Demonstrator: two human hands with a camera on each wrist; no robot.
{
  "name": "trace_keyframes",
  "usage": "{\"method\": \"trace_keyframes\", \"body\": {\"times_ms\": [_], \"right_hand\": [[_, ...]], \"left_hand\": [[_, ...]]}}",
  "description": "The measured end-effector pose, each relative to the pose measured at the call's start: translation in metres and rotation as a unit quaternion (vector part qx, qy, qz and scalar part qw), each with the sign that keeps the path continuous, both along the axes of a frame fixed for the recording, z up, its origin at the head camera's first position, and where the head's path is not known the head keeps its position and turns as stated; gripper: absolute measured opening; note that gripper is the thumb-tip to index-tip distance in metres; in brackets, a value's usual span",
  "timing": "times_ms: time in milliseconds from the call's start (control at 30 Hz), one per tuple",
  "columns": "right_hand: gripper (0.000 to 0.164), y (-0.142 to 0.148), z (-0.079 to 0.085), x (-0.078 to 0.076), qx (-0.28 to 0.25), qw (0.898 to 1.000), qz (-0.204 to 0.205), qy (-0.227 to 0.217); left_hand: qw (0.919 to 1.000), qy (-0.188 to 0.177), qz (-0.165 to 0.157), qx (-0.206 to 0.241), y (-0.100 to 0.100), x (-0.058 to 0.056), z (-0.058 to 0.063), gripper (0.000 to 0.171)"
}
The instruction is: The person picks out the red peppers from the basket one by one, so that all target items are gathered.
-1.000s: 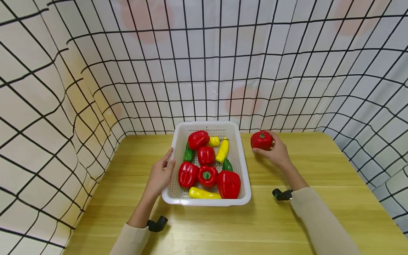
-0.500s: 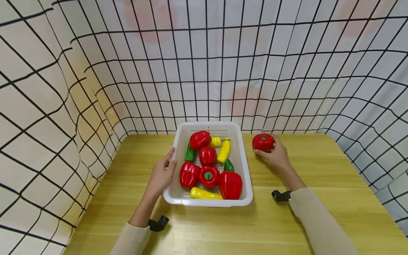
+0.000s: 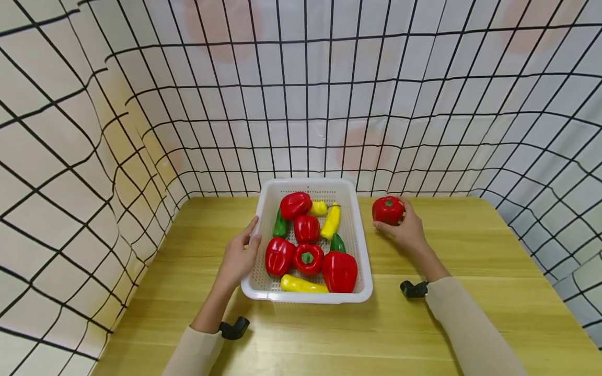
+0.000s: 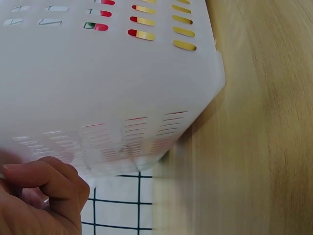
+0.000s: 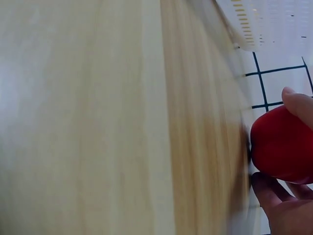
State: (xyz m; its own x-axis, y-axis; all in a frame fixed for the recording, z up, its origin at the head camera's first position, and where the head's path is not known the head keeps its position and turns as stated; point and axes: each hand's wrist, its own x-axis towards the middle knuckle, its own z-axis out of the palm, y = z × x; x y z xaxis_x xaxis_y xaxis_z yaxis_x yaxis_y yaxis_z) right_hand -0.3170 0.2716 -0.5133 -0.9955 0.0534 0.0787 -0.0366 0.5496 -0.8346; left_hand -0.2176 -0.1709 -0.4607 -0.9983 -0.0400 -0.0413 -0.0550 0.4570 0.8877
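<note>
A white perforated plastic basket [image 3: 305, 297] stands in the middle of the wooden table, holding several red bell peppers, yellow peppers and green peppers. At its left side, my left hand [image 3: 239, 258] grips the rim; in the left wrist view, curled fingers [image 4: 58, 188] show against the outer wall. To the right of the basket, my right hand [image 3: 408, 227] holds a red bell pepper [image 3: 388, 210] by its side, thumb in front, with the green stem facing up. The right wrist view shows this bell pepper [image 5: 283, 147] between thumb and fingers, at the tabletop.
The wooden table [image 3: 301, 339] reaches out on both sides of the basket. A white curtain with black grid lines [image 3: 324, 104] hangs behind it and along both sides. Black wrist mounts [image 3: 234, 329] sit at both cuffs.
The whole scene has shifted slightly right in view since a second ago, then barely moves. Both hands keep their holds on the basket and the bell pepper.
</note>
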Motion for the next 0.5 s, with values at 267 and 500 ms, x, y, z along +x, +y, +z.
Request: {"method": "trace_keyframes", "body": {"times_ms": [267, 500], "right_hand": [[0.105, -0.0017, 0.0010, 0.0003, 0.002, 1.000, -0.001, 0.007], [0.115, -0.0023, 0.0040, 0.0039, 0.003, 1.000, -0.003, 0.008]], "left_hand": [[1.0000, 0.008, 0.000, 0.002, 0.0003, 0.0005, 0.0018, 0.054], [0.9999, 0.010, -0.004, 0.005, -0.0001, 0.0014, 0.0022, 0.054]]}}
